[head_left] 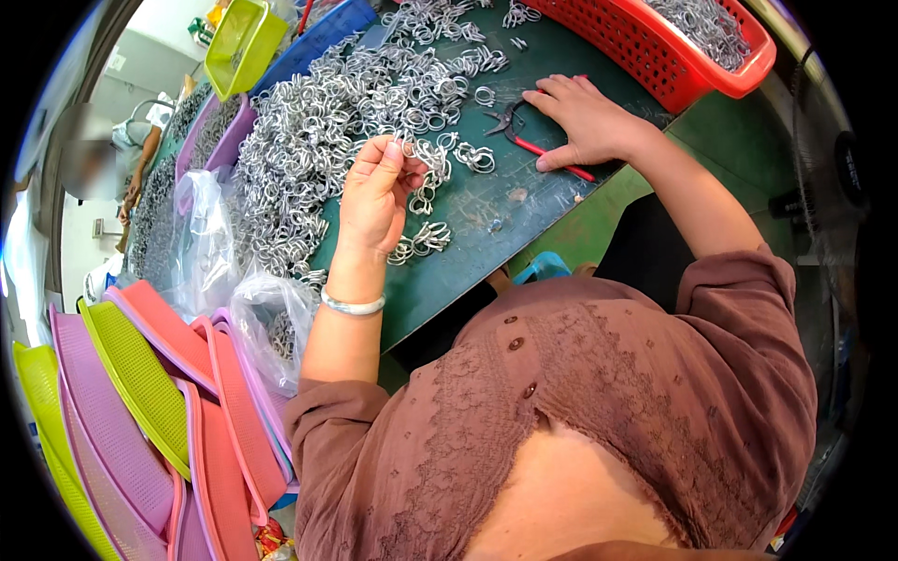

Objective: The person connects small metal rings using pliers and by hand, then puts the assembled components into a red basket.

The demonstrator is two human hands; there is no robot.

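While a heap of metal rings (318, 122) crowds the table (486, 210) beyond it, your left hand (374, 192) pinches a ring chain (423, 182); your right hand (585, 117) lies flat, fingers spread, on red-handled pliers (535, 145).

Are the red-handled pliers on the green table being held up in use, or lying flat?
Lying flat. The pliers rest on the green table under the right hand, which lies over their red handles; the dark tips point toward the metal rings.
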